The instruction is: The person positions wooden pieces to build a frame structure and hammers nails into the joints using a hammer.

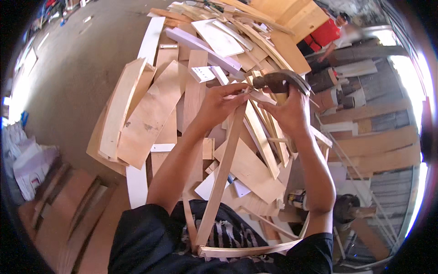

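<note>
A claw hammer (278, 83) with a dark metal head is in my right hand (294, 112), its fingers closed round the handle and its head close to my left fingertips. My right thumb reaches toward a thin wooden piece at the corner of a wooden frame. My left hand (223, 104) is closed in a pinch at the upper end of a long wooden strip (221, 178); whatever sits between its fingertips is too small to tell. The strip runs down toward my body and meets a crosswise strip (251, 250) close to my shirt.
Beneath my hands lies a heap of loose boards (150, 114), strips and white panels. A large wooden panel (299, 20) stands at the far end. At the far right is another person in red (321, 34). Stacked planks (378, 146) line the right; white bags (34, 166) lie at the left.
</note>
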The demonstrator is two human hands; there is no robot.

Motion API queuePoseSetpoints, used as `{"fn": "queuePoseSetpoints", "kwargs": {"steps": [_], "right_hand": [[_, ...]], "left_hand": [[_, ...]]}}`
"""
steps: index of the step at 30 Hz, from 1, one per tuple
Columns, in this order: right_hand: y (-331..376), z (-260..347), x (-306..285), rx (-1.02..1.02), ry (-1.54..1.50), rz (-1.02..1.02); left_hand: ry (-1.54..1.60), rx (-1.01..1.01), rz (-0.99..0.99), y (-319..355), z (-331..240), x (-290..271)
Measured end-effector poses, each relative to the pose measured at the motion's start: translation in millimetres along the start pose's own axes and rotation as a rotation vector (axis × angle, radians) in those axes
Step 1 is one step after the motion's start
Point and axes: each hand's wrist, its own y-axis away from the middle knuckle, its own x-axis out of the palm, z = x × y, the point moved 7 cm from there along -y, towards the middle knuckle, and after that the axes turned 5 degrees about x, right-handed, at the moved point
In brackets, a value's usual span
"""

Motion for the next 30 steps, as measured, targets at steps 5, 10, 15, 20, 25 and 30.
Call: {"fn": "queuePoseSetpoints", "kwargs": {"steps": [5, 10, 15, 20, 25, 30], "right_hand": [[0.4, -7.6, 10.5, 0.082, 0.021, 0.004], [1.0, -14.3, 10.4, -0.004, 0.045, -0.031], [-2.7, -19.7, 13.8, 0.051, 0.013, 0.026], [-2.4, -4.7, 12.3, -0.052, -0.028, 0.053], [-1.9, -7.0, 14.6, -0.007, 0.011, 0.122], [0.8, -9.0, 15.6, -0.013, -0.056, 0.059]], "left_hand": [[0.033, 0.053, -0.036, 2.1, 20.4, 5.0], [-0.019, 0.074, -0.023, 7.1, 11.2, 4.9], [0.104, 0.05, -0.063, 6.5, 16.3, -2.7], [0.092, 0.067, -0.066, 6.9, 12.9, 0.3], [0.12, 0.058, -0.048, 9.9, 14.8, 2.8], [0.093, 0.081, -0.038, 10.2, 19.1, 0.5]]}}
